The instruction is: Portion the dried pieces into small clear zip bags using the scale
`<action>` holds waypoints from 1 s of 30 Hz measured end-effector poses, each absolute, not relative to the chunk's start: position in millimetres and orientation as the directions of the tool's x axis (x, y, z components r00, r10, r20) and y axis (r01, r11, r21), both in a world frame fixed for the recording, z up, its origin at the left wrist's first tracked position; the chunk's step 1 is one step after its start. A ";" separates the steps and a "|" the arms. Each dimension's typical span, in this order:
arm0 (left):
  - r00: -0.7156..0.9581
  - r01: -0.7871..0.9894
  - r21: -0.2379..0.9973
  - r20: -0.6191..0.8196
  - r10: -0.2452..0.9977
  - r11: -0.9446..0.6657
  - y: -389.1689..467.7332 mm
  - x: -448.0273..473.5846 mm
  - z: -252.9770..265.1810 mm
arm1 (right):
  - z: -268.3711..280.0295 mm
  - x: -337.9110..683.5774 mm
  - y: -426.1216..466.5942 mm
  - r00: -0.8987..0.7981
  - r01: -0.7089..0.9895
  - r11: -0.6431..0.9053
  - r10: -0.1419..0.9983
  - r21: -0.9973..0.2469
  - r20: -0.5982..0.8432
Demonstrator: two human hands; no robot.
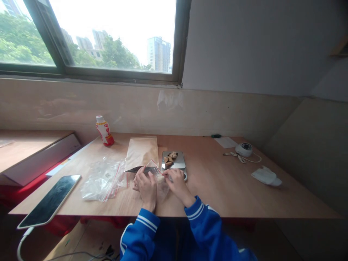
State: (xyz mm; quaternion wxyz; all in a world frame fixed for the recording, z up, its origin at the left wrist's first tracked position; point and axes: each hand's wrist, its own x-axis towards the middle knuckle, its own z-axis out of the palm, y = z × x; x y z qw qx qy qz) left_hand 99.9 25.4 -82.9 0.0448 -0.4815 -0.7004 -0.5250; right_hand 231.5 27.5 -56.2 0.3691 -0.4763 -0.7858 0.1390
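A small clear zip bag [163,190] with a red strip along its mouth is between my hands at the table's front edge. My right hand [178,184] pinches the bag's upper right edge. My left hand [146,186] is closed at its left side, fingers bent and thumb against the plastic. Something pale shows inside the bag, too small to name. Just beyond my right hand stands a silver kitchen scale [181,160] with several brown dried slices [169,162] on its plate. A kraft paper pouch [143,149] lies behind my left hand, its dark mouth towards me.
Several empty clear zip bags [100,181] lie left of my hands. Farther left, a phone [51,199] on a cable overhangs the front edge. A drink bottle [104,131] stands behind. Rightward are a white camera [244,149], a paper sheet [225,142] and a crumpled white item [266,176].
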 end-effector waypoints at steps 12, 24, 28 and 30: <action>-0.549 0.374 0.914 0.357 0.756 -0.160 19.7 94.0 -78.5 | -11.7 253.5 18.0 -0.482 0.428 0.727 0.686 -0.537 0.545; -0.466 0.215 0.928 0.372 0.803 -0.305 14.6 96.2 -80.0 | -63.7 279.2 89.6 -0.015 0.460 0.476 0.848 -0.750 0.529; -0.457 0.205 0.928 0.371 0.808 -0.310 14.5 95.5 -81.0 | -73.3 269.5 110.1 -0.181 0.631 0.512 0.828 -0.584 0.530; -0.460 0.200 0.930 0.367 0.808 -0.309 14.8 95.5 -81.1 | -71.8 262.9 111.8 -0.173 0.705 0.481 0.829 -0.521 0.532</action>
